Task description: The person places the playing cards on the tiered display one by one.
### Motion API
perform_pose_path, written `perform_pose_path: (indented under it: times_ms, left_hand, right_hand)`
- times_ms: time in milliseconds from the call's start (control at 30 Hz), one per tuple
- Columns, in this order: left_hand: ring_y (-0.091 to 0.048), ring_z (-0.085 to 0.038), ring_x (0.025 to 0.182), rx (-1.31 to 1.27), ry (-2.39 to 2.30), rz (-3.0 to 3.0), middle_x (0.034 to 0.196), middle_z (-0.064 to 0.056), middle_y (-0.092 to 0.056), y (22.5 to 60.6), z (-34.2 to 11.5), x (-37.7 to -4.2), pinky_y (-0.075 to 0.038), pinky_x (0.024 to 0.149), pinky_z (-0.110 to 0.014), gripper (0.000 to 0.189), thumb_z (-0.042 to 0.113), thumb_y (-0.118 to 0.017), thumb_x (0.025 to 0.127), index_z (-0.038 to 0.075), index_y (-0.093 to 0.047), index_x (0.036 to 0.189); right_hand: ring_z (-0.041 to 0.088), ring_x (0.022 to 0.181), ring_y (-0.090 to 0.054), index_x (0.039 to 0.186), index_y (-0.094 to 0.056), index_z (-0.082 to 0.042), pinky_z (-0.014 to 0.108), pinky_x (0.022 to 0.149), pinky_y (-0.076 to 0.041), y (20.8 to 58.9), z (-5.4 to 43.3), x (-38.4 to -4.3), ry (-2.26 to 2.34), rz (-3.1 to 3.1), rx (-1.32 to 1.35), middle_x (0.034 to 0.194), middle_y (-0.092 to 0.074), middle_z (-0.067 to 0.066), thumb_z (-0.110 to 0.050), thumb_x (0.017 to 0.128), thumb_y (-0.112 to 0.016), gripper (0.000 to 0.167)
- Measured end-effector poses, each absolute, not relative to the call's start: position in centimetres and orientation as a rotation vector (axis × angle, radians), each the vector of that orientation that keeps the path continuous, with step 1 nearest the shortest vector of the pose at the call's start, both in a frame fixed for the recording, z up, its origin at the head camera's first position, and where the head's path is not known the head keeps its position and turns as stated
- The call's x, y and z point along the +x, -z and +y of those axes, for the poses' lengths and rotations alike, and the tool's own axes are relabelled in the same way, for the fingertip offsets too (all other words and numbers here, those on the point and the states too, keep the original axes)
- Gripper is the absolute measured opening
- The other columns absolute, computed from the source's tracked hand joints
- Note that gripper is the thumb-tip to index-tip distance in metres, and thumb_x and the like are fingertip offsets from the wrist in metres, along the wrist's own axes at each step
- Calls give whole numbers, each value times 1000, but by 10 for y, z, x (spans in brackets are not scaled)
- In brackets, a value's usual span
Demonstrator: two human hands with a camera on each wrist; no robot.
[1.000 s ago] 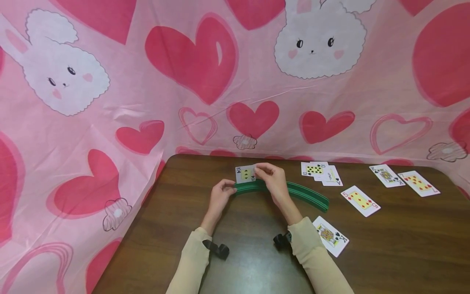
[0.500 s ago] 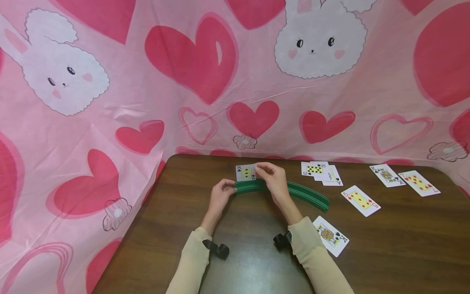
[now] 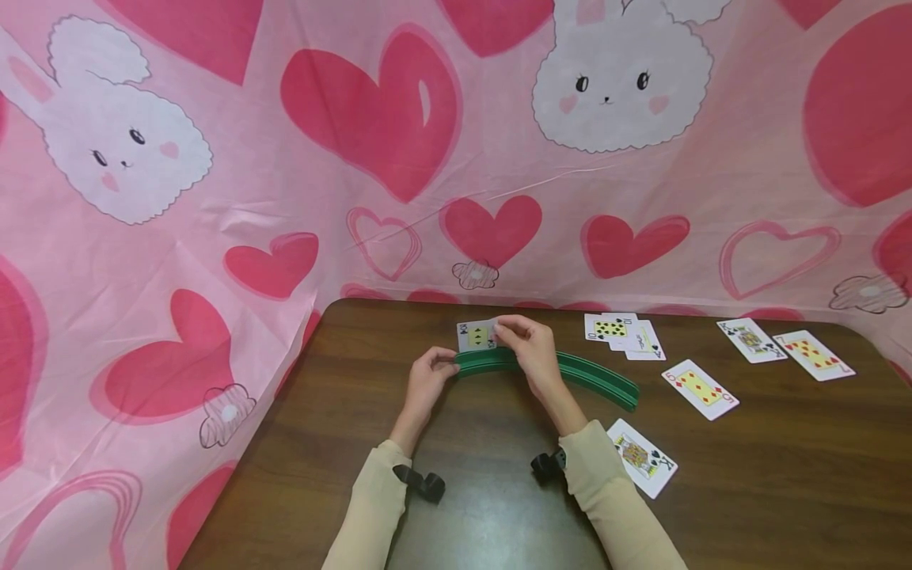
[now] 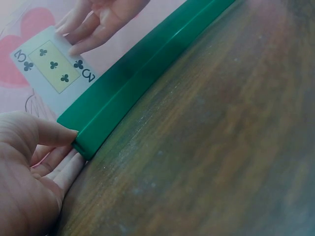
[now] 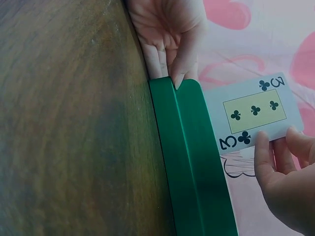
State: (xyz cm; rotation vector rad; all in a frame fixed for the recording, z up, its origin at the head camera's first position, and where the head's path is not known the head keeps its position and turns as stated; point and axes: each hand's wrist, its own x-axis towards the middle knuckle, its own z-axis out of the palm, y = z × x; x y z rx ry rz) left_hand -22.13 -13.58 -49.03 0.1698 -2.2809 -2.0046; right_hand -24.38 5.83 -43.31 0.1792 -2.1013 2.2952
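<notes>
Since the earlier frames almost nothing has moved: my left hand [image 3: 427, 376] is where it was, pinching the left end of the green curved card holder [image 3: 597, 381], and my right hand [image 3: 533, 352] has kept its pinch on the right edge of the three of clubs [image 5: 255, 110]. That card stands at the holder's far left, its lower edge hidden; I cannot tell whether it is seated. Beneath is a brown wooden table [image 3: 484, 522]; behind hangs a pink cloth [image 3: 484, 170] with hearts and two rabbit faces. I count one holder and, to the right, four separate cards: a near king of spades [image 3: 641, 457], a diamond card [image 3: 701, 389], a far king [image 3: 750, 340] and a red-pipped card [image 3: 812, 355]. An overlapping group topped by a ten [image 3: 609, 327] lies far right of the holder, its count unclear.
</notes>
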Motion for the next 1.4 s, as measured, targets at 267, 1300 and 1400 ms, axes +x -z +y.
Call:
perform_pose_path:
  times_ms: [267, 1300, 1400]
  left_hand:
    - [-66, -15, 92, 168, 2011, -2281, 106, -14, -71, 490, -136, -221, -51, 80, -25, 15, -4, -68, 93, -5, -69, 108]
    - [-65, -15, 93, 178, 2012, -2294, 108, -14, -71, 490, -136, -222, -50, 80, -25, 16, -3, -68, 93, -5, -70, 110]
    - [-65, -15, 93, 178, 2018, -2291, 107, -14, -71, 490, -137, -222, -50, 80, -25, 16, -3, -68, 93, -5, -69, 110]
  right_hand:
    - [15, 91, -69, 120, -69, 10, 24, 87, -56, 435, 58, -244, -2297, -2099, 170, 113, -71, 19, -3, 100, -67, 24]
    - [12, 87, -70, 118, -69, 12, 25, 83, -57, 437, 56, -244, -2319, -2128, 163, 113, -71, 23, -2, 99, -67, 24]
    - [14, 90, -71, 118, -69, 12, 24, 83, -57, 438, 55, -245, -2292, -2142, 161, 114, -71, 24, -3, 99, -68, 24]
